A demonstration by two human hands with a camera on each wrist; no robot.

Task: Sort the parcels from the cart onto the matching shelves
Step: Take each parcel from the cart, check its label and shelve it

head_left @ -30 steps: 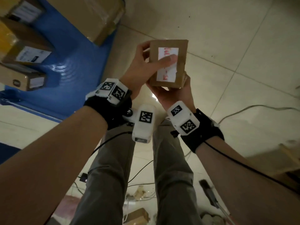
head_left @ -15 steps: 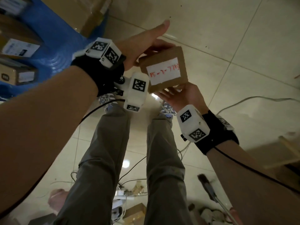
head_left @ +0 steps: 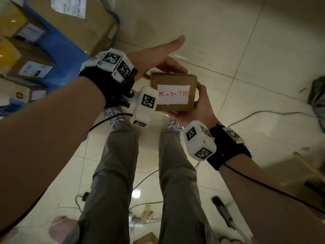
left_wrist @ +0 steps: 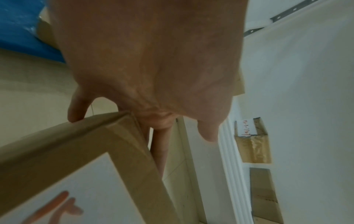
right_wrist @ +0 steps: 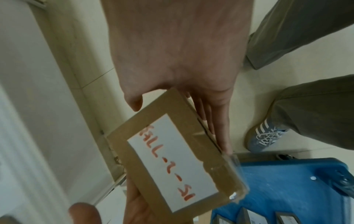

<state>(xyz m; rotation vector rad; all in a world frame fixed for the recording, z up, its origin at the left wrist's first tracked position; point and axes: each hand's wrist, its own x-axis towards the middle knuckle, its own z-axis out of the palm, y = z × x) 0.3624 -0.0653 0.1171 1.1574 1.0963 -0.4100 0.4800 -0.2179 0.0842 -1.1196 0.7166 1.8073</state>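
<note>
Both grips on the small parcel point(head_left: 173, 92): right hand point(head_left: 197, 108) cupped beneath, left hand point(head_left: 158, 59) steadying its far edge, thumb lifted. Held over the floor, beside the cart point(head_left: 58, 46). Turned label-up since a second ago, code now readable; shelf choice next.

— What colour is the parcel point(head_left: 174, 92) I'm holding?

— Plain brown cardboard, with a white label point(head_left: 173, 94) on it, written on in red-orange marker.

— And the cart point(head_left: 58, 48) on my left?

— Its deck is bright blue. The boxes point(head_left: 77, 20) on it are brown too, some with white labels printed in black, and two at the far left have yellow tops.

— What's on my wrists?

— Black straps point(head_left: 112, 88) carrying white cubes point(head_left: 199, 140), each face bearing a black-and-white square code pattern.

— My clothes?

— Grey-olive trousers point(head_left: 116, 173), and a light blue shoe point(right_wrist: 265, 139) with white stripes and white laces. The floor point(head_left: 246, 50) is glossy cream tile with darker grout lines.
</note>
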